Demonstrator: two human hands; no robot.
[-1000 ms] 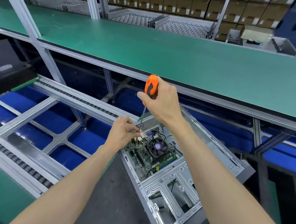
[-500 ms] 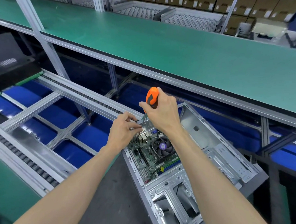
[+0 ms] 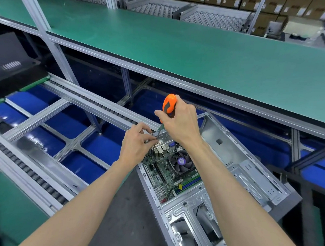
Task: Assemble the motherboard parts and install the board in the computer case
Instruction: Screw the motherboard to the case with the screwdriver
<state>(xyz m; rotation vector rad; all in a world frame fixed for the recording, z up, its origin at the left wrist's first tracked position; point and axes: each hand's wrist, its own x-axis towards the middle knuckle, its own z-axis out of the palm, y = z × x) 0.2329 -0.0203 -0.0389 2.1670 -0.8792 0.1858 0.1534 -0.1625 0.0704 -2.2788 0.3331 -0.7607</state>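
Orange-handled screwdriver (image 3: 169, 105) standing upright, right hand (image 3: 180, 122) gripping it; left hand (image 3: 137, 146) pinching its steel shaft above the green motherboard (image 3: 166, 172) inside the sheet-metal case (image 3: 249, 176).

no readable text, white labels on cardboard boxes (image 3: 262, 7) and fan sticker (image 3: 181, 161) too blurred

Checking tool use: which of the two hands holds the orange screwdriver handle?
The right hand grips the orange screwdriver handle; the left hand sits lower, fingers steadying the metal shaft.
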